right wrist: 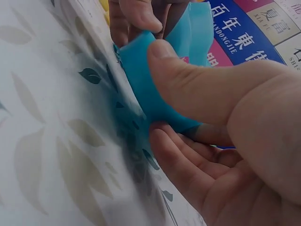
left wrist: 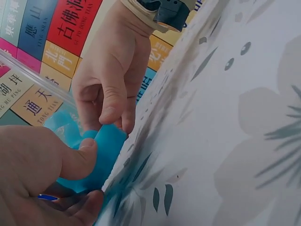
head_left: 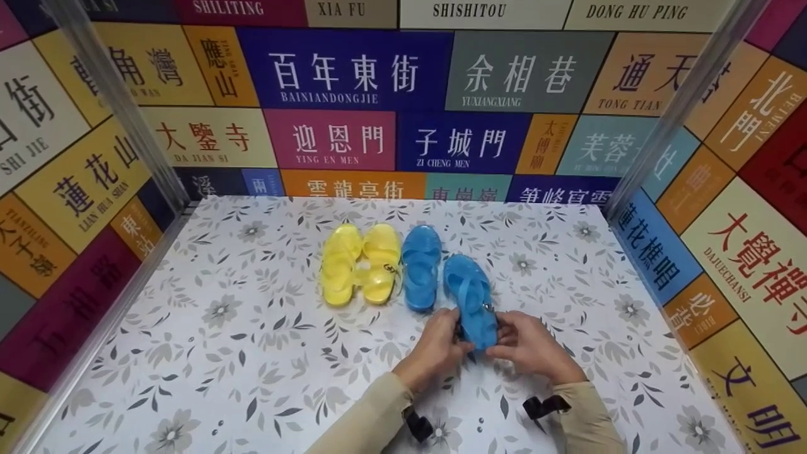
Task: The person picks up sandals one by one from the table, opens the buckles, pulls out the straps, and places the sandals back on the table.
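A blue jelly sandal (head_left: 474,296) lies slightly turned on the patterned surface, its heel end toward me. My left hand (head_left: 436,345) grips the left side of that heel, and my right hand (head_left: 528,345) holds its right side. In the left wrist view, both thumbs press on the blue heel (left wrist: 109,148). The right wrist view shows my right thumb on the heel's rim (right wrist: 141,75), with other fingers below it. Just left of this sandal sits its blue mate (head_left: 420,268), untouched. Two yellow jelly sandals (head_left: 342,265) stand side by side farther left.
The white tabletop (head_left: 252,353) carries a grey leaf and flower print. Colourful panels (head_left: 334,69) with place names stand at the back and both sides. Clear corner posts (head_left: 120,94) rise at the back. Black straps (head_left: 417,425) circle my wrists.
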A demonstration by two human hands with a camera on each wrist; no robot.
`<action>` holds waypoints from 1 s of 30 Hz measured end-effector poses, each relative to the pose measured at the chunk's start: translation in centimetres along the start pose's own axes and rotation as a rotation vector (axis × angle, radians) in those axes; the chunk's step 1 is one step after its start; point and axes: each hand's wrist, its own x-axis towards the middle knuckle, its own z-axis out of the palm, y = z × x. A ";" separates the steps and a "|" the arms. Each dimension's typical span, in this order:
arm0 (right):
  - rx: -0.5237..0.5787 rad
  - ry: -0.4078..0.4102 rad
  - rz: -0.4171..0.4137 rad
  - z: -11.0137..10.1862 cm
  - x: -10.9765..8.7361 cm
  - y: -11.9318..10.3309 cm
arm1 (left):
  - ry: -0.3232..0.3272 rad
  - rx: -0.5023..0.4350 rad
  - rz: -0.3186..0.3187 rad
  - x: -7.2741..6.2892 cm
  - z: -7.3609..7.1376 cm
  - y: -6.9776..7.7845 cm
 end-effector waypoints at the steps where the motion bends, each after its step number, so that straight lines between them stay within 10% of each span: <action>1: -0.004 0.017 0.003 -0.1 0.1 0.0 | 0.007 -0.004 -0.001 0.2 0.0 0.1; 8: -0.031 0.109 0.044 -0.2 1.7 0.0 | 0.045 -0.009 -0.027 1.9 0.5 0.4; 18: -0.062 0.167 0.063 -0.1 4.7 0.8 | 0.214 0.026 0.105 4.6 1.8 -1.1; 24: -0.012 0.187 0.141 0.7 5.8 1.3 | 0.248 0.074 0.075 6.1 3.6 -3.0; 30: 0.029 0.220 0.190 1.3 6.6 1.0 | 0.238 0.020 -0.003 5.8 2.7 -1.2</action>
